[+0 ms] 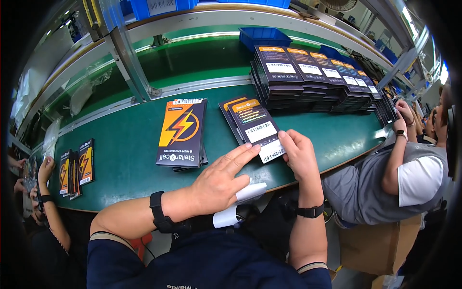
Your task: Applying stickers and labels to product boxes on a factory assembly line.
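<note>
The white label point(273, 152) could be creasing or skewing if the hands are pulling unevenly; it is lying along the near edge of the top dark box point(248, 119) on the green desk point(126, 139). The right hand point(299, 153) is pinching its right end; the left hand point(222, 174), fingers extended, is touching near its left end.

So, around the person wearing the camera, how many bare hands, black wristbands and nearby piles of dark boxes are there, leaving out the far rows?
Hands: 2 (left hand, right hand)
Black wristbands: 2
Bolt-side-up pile: 1
Barcode-side-up pile, at the fingertips: 1
Total: 6, each pile counted as one
</note>
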